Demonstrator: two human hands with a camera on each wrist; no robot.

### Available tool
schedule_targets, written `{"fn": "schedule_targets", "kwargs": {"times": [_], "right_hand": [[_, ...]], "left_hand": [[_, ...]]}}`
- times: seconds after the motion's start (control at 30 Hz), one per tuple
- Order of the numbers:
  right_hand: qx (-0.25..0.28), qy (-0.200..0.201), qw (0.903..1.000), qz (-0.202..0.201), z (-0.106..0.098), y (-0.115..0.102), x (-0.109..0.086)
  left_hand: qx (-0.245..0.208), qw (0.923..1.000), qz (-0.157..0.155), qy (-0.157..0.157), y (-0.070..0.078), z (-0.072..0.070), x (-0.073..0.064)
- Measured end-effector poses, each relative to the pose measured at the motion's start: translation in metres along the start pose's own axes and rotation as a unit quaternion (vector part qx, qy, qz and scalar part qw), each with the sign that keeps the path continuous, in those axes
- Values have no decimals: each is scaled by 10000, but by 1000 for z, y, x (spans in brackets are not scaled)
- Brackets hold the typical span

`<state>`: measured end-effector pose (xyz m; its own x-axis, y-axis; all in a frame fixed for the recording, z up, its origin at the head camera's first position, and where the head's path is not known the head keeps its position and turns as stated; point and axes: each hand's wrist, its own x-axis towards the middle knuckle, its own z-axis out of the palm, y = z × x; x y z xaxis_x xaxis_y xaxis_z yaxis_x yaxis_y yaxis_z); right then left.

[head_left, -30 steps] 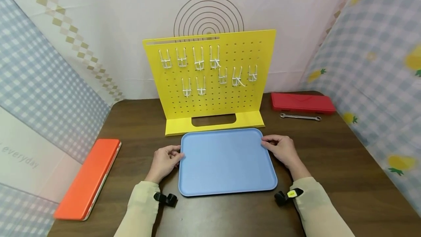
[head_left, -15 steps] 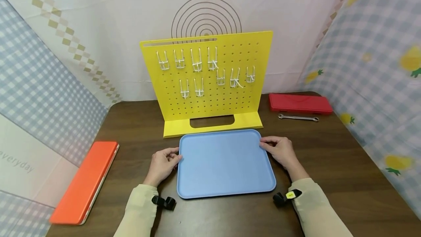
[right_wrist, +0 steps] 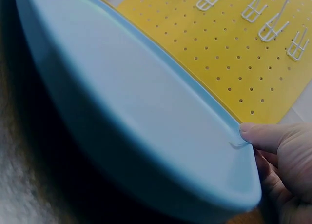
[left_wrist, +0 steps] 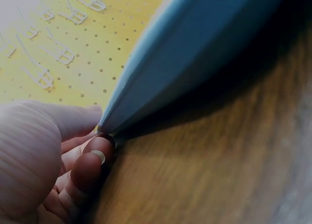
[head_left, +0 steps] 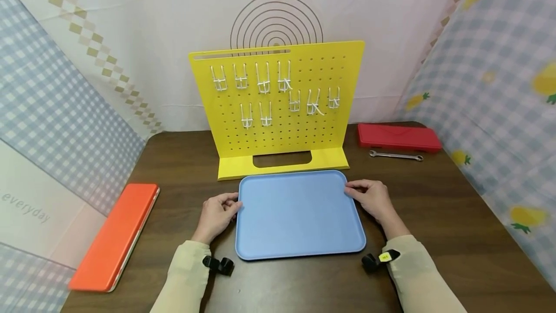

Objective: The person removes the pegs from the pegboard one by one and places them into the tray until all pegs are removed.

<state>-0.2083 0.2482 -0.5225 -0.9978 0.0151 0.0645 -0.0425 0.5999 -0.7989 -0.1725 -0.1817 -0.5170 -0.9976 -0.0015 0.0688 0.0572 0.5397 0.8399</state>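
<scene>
A blue rectangular tray with a raised rim lies in the middle of the head view, in front of a yellow pegboard. My left hand pinches its left rim, thumb on top and fingers below, as the left wrist view shows on the tray's side. On the opposite side my right hand pinches the rim near the far right corner. In the right wrist view the thumb of the right hand lies over the rim, and the tray's inner surface is bare.
Right behind the tray stands the yellow pegboard with several white wire hooks. At the back right are a red case and a wrench. An orange flat case lies on the left of the brown table. Cloth hangs around the table.
The head view shifts slightly and returns. Both hands keep their hold on the tray, and nothing on the table has visibly moved.
</scene>
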Motion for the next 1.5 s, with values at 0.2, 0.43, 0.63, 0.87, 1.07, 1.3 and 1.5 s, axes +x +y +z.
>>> {"fn": "schedule_targets", "kwargs": {"times": [0.2, 0.43, 0.63, 0.87, 1.07, 1.3, 1.5], "right_hand": [[68, -69, 9999, 28, 0, 0, 0], [100, -94, 9999, 23, -1, -2, -1], [58, -113, 9999, 67, -2, -1, -1], [47, -67, 9999, 60, -2, -2, 0], [-6, -79, 10000, 24, -2, -3, -1], [17, -61, 10000, 69, -4, -5, -2], [5, -122, 9999, 115, -3, -4, -1]], "left_hand": [[-138, 9998, -69, -88, 6, -5, 1], [257, 9984, 491, 62, 24, -27, 12], [234, 9955, 867, 318, 47, -51, 34], [-454, 9892, 1219, 669, 84, -78, 63], [-1299, 9803, 1136, 957, 112, -90, 92], [-2309, 9590, 1100, 1218, 136, -95, 121], [-2705, 9485, 1106, 1224, 151, -98, 136]]}}
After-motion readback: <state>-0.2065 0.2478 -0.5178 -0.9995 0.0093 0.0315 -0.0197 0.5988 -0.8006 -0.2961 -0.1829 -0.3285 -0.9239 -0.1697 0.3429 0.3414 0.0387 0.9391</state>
